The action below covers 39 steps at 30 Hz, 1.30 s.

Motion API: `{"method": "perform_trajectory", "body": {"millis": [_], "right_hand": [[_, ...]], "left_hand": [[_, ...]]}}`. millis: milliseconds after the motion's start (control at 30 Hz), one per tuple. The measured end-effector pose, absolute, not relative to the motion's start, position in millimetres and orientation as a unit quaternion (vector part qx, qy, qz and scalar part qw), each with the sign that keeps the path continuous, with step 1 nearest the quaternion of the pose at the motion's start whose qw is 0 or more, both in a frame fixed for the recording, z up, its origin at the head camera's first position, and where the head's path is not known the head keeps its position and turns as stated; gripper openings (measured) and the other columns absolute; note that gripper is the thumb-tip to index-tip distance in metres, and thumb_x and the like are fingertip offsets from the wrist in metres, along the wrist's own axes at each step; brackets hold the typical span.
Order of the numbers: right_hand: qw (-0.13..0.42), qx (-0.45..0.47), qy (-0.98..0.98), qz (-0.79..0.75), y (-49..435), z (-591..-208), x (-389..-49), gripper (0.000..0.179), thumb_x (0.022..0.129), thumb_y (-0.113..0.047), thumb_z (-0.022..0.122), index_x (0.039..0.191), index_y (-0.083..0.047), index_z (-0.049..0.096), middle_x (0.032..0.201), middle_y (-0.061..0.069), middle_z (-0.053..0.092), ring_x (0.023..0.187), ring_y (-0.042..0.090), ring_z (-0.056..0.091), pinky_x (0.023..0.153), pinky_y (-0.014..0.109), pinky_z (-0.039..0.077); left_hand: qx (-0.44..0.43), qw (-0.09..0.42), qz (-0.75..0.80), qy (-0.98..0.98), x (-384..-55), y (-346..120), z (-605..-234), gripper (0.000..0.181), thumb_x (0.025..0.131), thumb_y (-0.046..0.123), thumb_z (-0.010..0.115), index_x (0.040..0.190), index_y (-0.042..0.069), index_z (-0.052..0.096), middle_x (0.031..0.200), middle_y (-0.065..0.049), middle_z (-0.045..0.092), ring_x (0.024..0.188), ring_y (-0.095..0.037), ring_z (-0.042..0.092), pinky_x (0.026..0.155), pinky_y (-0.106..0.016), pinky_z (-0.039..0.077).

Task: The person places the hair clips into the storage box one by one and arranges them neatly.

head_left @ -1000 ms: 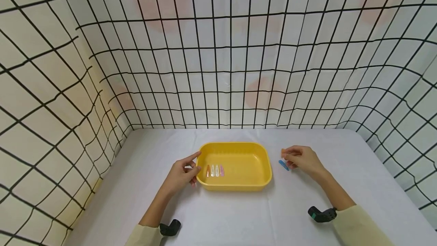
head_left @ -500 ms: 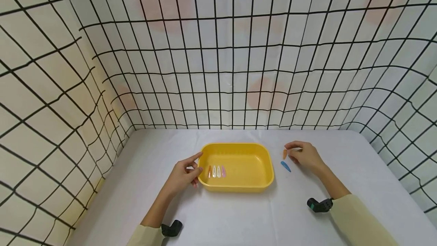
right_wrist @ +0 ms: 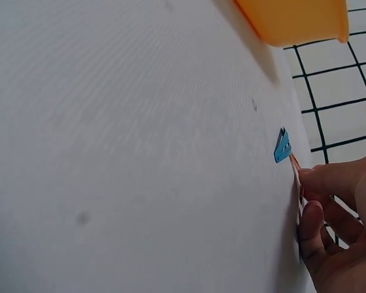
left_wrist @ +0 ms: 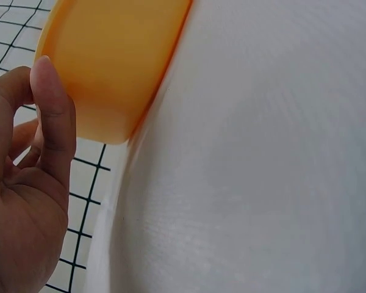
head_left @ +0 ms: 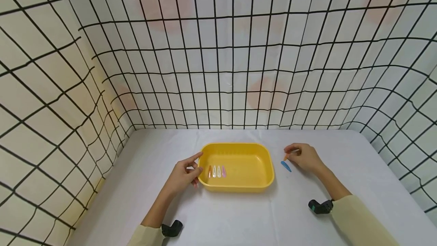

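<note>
A yellow tray (head_left: 239,187) stands on the table, and my left hand (head_left: 181,173) holds it by its left rim. In the left wrist view the thumb (left_wrist: 52,110) overlaps the tray's outer wall. Inside, at the tray's left, several snap hair clips lie in a row: an orange clip (head_left: 209,171), white ones and a pink clip (head_left: 224,171). Right of the tray, my right hand (head_left: 303,156) pinches another orange hair clip (right_wrist: 296,166) between thumb and fingers, close over the cloth. A blue hair clip (head_left: 286,166) lies flat just in front of those fingertips.
White cloth covers the table (head_left: 235,215). A white wall with a black grid (head_left: 222,60) encloses the back and both sides. Each wrist carries a black camera, one on the left (head_left: 172,228) and one on the right (head_left: 320,207).
My right hand first drew slightly back, showing the orange clip, then came down over it so its fingers cover most of it. The left hand and tray keep their places relative to each other.
</note>
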State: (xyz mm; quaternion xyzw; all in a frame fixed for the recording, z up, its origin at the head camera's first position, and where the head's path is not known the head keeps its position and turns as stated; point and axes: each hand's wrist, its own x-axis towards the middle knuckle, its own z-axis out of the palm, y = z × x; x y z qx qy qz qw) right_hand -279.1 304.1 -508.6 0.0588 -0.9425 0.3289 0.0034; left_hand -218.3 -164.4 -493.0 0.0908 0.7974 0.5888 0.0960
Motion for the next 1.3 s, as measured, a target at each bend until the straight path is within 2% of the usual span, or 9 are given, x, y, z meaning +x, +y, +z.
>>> {"method": "perform_trajectory", "body": {"millis": [233,567,900,1067,1167,1300], "right_hand": [[-0.018,0.055,-0.946,0.317,308.2,-504.2,-269.4,0.023,0.096,-0.019,0.071,0.114,-0.004,0.075,0.105,0.011,0.075,0.090,0.021,0.061,0.077,0.030,0.051],[-0.019,0.059,-0.953,0.296,314.1,-502.8,-263.0,0.015,0.096,-0.018,0.070,0.104,-0.009,0.080,0.101,0.008,0.073,0.086,0.020,0.056,0.072,0.029,0.047],[-0.008,0.048,-0.943,0.329,316.4,-502.8,-258.3,0.021,0.099,-0.023,0.068,0.110,-0.006,0.075,0.102,0.009,0.072,0.087,0.020,0.058,0.075,0.031,0.049],[-0.009,0.039,-0.938,0.345,315.6,-499.8,-256.4,0.024,0.101,-0.023,0.066,0.112,-0.004,0.073,0.110,0.013,0.073,0.096,0.024,0.065,0.079,0.031,0.052],[-0.016,0.031,-0.930,0.367,314.1,-496.3,-254.3,0.028,0.102,-0.024,0.064,0.116,-0.001,0.071,0.111,0.014,0.072,0.096,0.023,0.066,0.074,0.027,0.055],[-0.032,0.024,-0.913,0.405,309.1,-488.1,-251.0,0.033,0.103,-0.025,0.063,0.121,0.003,0.067,0.107,0.015,0.072,0.089,0.020,0.065,0.067,0.027,0.057]], "left_hand": [[0.092,0.095,0.592,0.795,-215.6,-163.3,-489.5,0.061,0.096,0.008,0.070,0.153,0.017,0.051,0.092,-0.010,0.055,0.055,-0.018,0.060,0.053,-0.026,0.059],[0.086,0.101,0.599,0.790,-216.8,-163.9,-489.2,0.061,0.096,0.007,0.070,0.153,0.018,0.051,0.095,-0.011,0.055,0.055,-0.019,0.061,0.052,-0.027,0.059],[0.083,0.101,0.600,0.789,-217.1,-163.0,-489.8,0.061,0.096,0.006,0.070,0.153,0.016,0.051,0.094,-0.010,0.054,0.055,-0.018,0.061,0.052,-0.025,0.058],[0.084,0.103,0.602,0.787,-216.2,-162.2,-489.7,0.061,0.096,0.006,0.070,0.153,0.016,0.051,0.093,-0.010,0.053,0.055,-0.018,0.060,0.052,-0.025,0.058],[0.086,0.103,0.602,0.787,-216.0,-162.3,-489.9,0.061,0.096,0.006,0.070,0.153,0.016,0.051,0.093,-0.010,0.053,0.055,-0.018,0.060,0.052,-0.025,0.058],[0.088,0.102,0.603,0.786,-217.0,-163.1,-490.3,0.062,0.096,0.006,0.070,0.153,0.016,0.051,0.093,-0.010,0.053,0.055,-0.017,0.060,0.052,-0.025,0.058]]}}
